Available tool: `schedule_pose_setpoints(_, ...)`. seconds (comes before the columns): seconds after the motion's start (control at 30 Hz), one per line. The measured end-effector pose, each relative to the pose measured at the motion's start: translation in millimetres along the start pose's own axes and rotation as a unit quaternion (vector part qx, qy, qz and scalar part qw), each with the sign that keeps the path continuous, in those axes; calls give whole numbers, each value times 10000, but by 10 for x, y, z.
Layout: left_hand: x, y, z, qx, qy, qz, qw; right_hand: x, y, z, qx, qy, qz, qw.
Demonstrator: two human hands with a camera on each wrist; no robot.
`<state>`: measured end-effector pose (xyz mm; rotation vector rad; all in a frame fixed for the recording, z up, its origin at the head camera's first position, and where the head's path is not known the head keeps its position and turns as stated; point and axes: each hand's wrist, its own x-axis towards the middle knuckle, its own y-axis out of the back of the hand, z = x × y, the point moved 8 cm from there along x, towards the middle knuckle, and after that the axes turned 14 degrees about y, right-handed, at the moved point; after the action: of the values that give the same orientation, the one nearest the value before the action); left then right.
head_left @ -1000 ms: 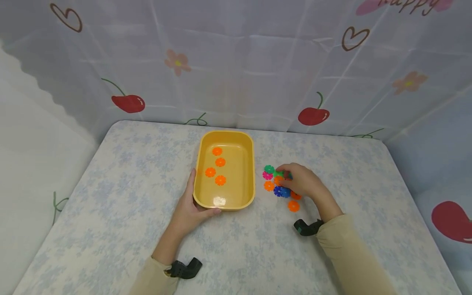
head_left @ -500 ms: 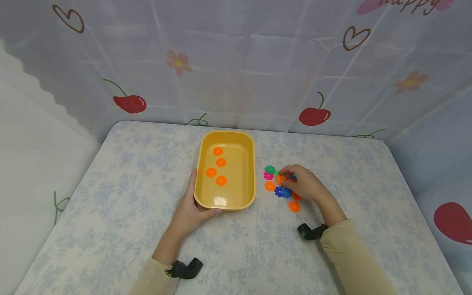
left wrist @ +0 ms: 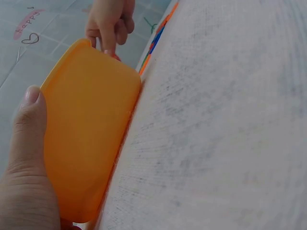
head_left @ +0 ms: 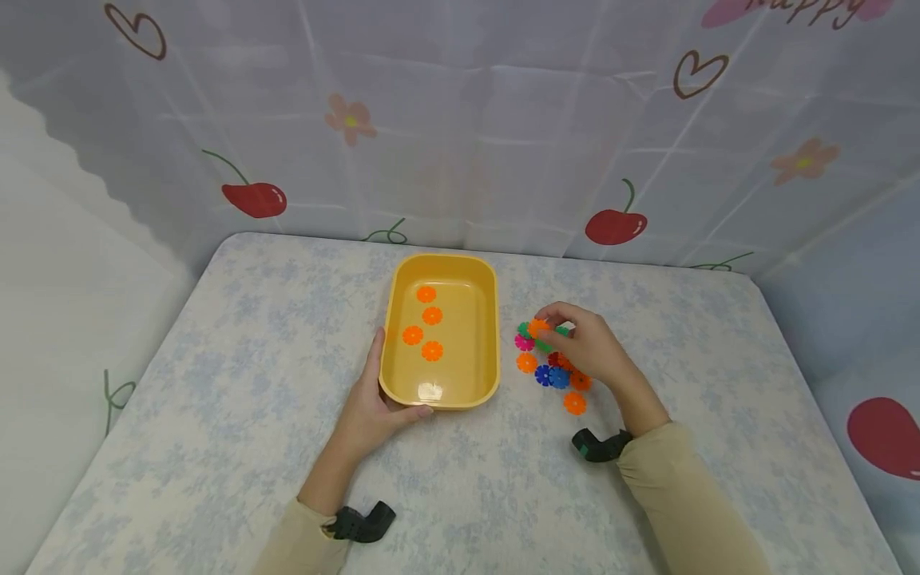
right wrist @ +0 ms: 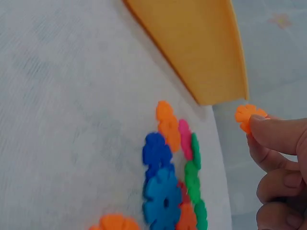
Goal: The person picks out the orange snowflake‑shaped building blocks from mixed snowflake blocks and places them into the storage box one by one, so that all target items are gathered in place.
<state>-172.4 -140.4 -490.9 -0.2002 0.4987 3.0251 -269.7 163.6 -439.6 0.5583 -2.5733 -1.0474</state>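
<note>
A yellow plastic tray (head_left: pixel 470 383) stands on the table, with several orange flower-shaped discs (head_left: pixel 432 315) lying flat along its left half. My left hand (head_left: pixel 370 411) grips the tray's near left corner, thumb along the near rim; the left wrist view shows the thumb (left wrist: pixel 29 124) against the tray's outer wall. Right of the tray, my right hand (head_left: pixel 585 343) pinches one orange flower disc (right wrist: pixel 247 115) between thumb and forefinger, lifted above the pile. Under and beside that hand lie loose flower discs in blue (right wrist: pixel 163 199), green (right wrist: pixel 192 182), pink (head_left: pixel 525 343), red and orange.
The table (head_left: pixel 460 495) has a pale blue-patterned cover. Behind it hangs a white curtain (head_left: pixel 460 144) printed with cherries, hearts and flowers. Black wrist-worn cameras (head_left: pixel 602 446) sit on both wrists. One orange disc (head_left: pixel 575 403) lies at the pile's near edge.
My right hand has risen slightly from the pile with an orange disc between its fingertips, uncovering red and green discs beneath. The left hand and the tray have stayed put.
</note>
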Motion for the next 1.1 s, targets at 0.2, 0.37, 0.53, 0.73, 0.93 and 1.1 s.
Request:
schedule_pose_setpoints(0.2,4,-8,-13,-38,68,-47,10000,183,-116,-380,501,306,-20,9983)
schedule_pose_setpoints(0.37,5,-14,-17,-82,46,-104,9999,319,-347,-723,668,766,-206,9946)
schedule_pose_setpoints(0.53,3,-7,-14,-41,97,-113,9999,443,-634,-1012,194,1145,-713,9907)
schedule_pose_setpoints(0.73,-4,2,-28,54,168,-86,9998,526,-960,-1220,-331,1569,-1212,9796)
schedule_pose_setpoints(0.93,-21,-4,2,-57,367,-224,9991,576,-1229,-1212,-378,1439,-1508,9773)
schedule_pose_setpoints(1.1,-103,18,195,98,405,-167,9990,608,-1362,-1232,-532,1473,-1701,9729)
